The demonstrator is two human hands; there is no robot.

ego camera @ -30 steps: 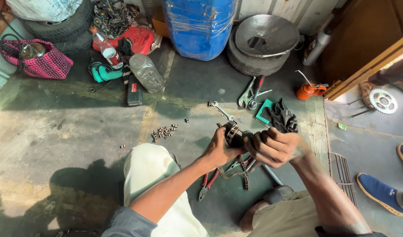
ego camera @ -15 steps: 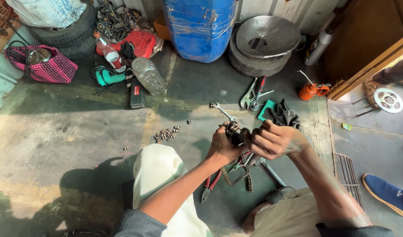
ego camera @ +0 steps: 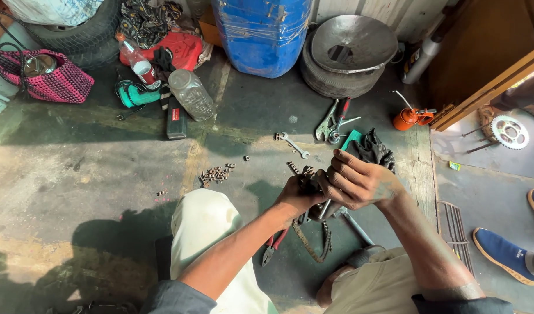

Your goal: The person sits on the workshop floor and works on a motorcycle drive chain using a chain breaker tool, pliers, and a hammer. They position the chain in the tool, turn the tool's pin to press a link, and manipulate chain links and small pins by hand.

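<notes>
Held above the floor [ego camera: 92,174] at scene centre, the greasy chain [ego camera: 306,177] is clamped in the left hand [ego camera: 295,195] while the right hand [ego camera: 357,183] pinches it, so oily links may slip and drop among the pliers [ego camera: 274,244] below.

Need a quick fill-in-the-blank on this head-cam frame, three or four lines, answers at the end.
1. The left hand and right hand together grip a dark metal part, a length of ____ hanging beneath it.
2. The pliers on the floor have ____ handles.
3. The big plastic drum at the top is ____.
4. The metal bowl rests on a ____.

Missing words: chain; red; blue; tyre
</notes>
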